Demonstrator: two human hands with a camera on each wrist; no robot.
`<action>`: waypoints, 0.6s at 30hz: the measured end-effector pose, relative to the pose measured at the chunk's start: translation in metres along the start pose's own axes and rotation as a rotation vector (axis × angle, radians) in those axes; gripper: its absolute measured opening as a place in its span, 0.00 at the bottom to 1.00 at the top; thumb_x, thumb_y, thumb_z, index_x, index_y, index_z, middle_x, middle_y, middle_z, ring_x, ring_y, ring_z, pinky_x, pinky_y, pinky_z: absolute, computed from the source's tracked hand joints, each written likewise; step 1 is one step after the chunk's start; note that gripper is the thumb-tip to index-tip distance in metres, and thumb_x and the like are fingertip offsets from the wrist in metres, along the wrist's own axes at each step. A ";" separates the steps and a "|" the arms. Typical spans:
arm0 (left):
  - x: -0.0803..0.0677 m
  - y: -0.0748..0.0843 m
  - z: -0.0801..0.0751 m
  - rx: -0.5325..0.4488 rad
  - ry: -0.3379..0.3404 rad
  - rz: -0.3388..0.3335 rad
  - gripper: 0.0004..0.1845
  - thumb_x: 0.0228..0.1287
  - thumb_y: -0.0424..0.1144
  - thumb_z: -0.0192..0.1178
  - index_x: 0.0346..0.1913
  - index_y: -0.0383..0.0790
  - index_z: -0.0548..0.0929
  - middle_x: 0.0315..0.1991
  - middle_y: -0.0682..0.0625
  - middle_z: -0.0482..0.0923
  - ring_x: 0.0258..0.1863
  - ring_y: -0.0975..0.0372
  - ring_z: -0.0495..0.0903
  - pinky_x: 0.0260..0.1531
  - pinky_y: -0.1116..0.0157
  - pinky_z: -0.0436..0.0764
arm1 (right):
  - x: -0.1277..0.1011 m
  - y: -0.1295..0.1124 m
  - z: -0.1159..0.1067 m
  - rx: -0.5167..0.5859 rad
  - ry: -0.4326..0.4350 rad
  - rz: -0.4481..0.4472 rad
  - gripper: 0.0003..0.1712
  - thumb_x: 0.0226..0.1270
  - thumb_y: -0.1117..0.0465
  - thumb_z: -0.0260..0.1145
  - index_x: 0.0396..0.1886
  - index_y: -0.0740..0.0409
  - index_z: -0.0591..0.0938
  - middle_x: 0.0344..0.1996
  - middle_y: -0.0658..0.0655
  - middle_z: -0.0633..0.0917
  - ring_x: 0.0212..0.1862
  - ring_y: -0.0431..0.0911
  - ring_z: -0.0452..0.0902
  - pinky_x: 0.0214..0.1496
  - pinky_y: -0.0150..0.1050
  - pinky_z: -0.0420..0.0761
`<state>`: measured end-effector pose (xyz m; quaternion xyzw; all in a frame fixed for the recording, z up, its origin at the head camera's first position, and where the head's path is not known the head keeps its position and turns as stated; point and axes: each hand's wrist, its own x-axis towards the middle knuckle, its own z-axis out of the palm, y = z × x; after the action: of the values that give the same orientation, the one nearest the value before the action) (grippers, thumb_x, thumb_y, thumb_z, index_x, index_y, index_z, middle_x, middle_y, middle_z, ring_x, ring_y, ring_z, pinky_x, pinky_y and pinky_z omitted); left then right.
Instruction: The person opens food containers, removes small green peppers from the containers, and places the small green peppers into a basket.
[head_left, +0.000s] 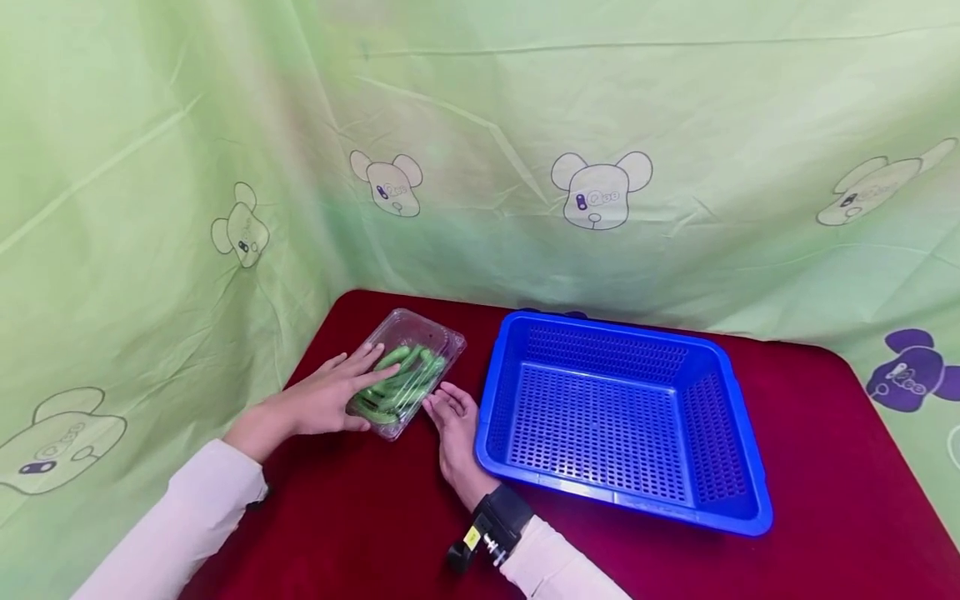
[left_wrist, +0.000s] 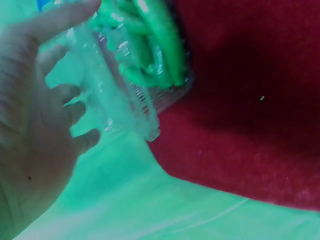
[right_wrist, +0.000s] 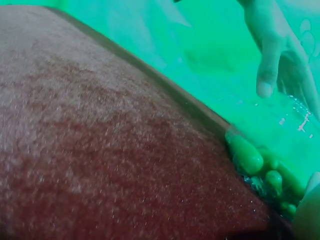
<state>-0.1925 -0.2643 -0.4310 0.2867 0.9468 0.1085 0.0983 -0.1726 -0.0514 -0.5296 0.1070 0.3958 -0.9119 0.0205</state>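
A clear plastic box (head_left: pixel 416 333) lies at the left part of the red table, its see-through lid over several long green vegetables (head_left: pixel 405 379) with rounded ends. My left hand (head_left: pixel 322 398) reaches over the box's left side with fingers spread, the fingertips overlapping the lid in the head view. In the left wrist view, that hand's fingers (left_wrist: pixel 75 112) stand apart beside the clear plastic. Along the box's right edge is my right hand (head_left: pixel 456 425), thumb and fingers loosely bent, fingertips right at the rim. Only a bit of it shows in the right wrist view.
A blue perforated plastic basket (head_left: pixel 615 498) stands just right of my right hand, with nothing inside. The red tabletop (head_left: pixel 825 467) has a rounded far corner beyond the box. Light green cloth (head_left: pixel 480 108) printed with bear heads hangs behind and to the left.
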 end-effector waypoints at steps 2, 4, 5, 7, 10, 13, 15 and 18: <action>0.002 0.002 0.004 0.014 0.020 0.005 0.50 0.57 0.50 0.75 0.81 0.51 0.60 0.83 0.37 0.44 0.83 0.40 0.42 0.77 0.35 0.49 | -0.002 -0.001 -0.001 -0.024 -0.006 0.011 0.20 0.68 0.77 0.59 0.58 0.76 0.72 0.39 0.54 0.79 0.40 0.39 0.82 0.53 0.33 0.86; 0.005 0.005 0.010 0.025 0.032 0.009 0.50 0.58 0.53 0.74 0.80 0.46 0.60 0.83 0.37 0.44 0.83 0.40 0.41 0.78 0.37 0.47 | -0.005 0.000 -0.005 -0.071 -0.024 0.035 0.19 0.68 0.77 0.58 0.58 0.77 0.72 0.37 0.53 0.80 0.39 0.39 0.82 0.52 0.33 0.86; 0.008 0.006 0.012 0.038 0.041 0.020 0.50 0.59 0.53 0.73 0.80 0.43 0.60 0.83 0.36 0.44 0.82 0.39 0.42 0.78 0.37 0.47 | -0.007 0.001 -0.007 -0.096 -0.035 0.047 0.19 0.68 0.76 0.58 0.58 0.78 0.72 0.35 0.52 0.80 0.39 0.39 0.82 0.51 0.33 0.86; 0.012 0.010 0.016 0.063 0.055 0.048 0.50 0.60 0.54 0.72 0.79 0.37 0.60 0.83 0.36 0.46 0.82 0.39 0.44 0.78 0.37 0.49 | -0.010 0.002 -0.010 -0.139 -0.066 0.070 0.20 0.68 0.75 0.59 0.58 0.79 0.73 0.33 0.51 0.80 0.37 0.39 0.82 0.49 0.33 0.86; 0.016 0.014 0.019 0.141 0.088 0.090 0.50 0.62 0.56 0.70 0.77 0.29 0.61 0.81 0.35 0.52 0.81 0.40 0.51 0.77 0.39 0.55 | -0.013 0.003 -0.014 -0.153 -0.123 0.063 0.20 0.66 0.72 0.62 0.57 0.77 0.75 0.33 0.49 0.81 0.37 0.37 0.81 0.47 0.31 0.85; 0.020 0.019 0.020 0.230 0.131 0.113 0.50 0.63 0.58 0.69 0.76 0.26 0.63 0.79 0.34 0.57 0.80 0.43 0.56 0.76 0.41 0.61 | -0.014 0.003 -0.018 -0.122 -0.192 -0.003 0.19 0.64 0.69 0.65 0.55 0.71 0.78 0.36 0.48 0.82 0.39 0.36 0.81 0.47 0.30 0.84; 0.023 0.021 0.021 0.279 0.162 0.120 0.50 0.62 0.59 0.68 0.74 0.26 0.65 0.78 0.34 0.60 0.79 0.44 0.59 0.75 0.43 0.64 | -0.014 0.002 -0.020 -0.100 -0.218 -0.026 0.18 0.64 0.68 0.66 0.54 0.68 0.79 0.37 0.48 0.83 0.41 0.36 0.82 0.48 0.29 0.84; 0.026 0.024 0.024 0.325 0.218 0.142 0.47 0.62 0.59 0.69 0.72 0.26 0.69 0.76 0.34 0.65 0.77 0.44 0.64 0.71 0.45 0.70 | -0.014 -0.002 -0.021 -0.091 -0.210 -0.008 0.19 0.65 0.70 0.64 0.55 0.71 0.77 0.38 0.48 0.82 0.41 0.37 0.82 0.50 0.30 0.85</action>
<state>-0.1951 -0.2261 -0.4511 0.3515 0.9342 -0.0087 -0.0600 -0.1551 -0.0356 -0.5393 0.0084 0.4327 -0.8993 0.0630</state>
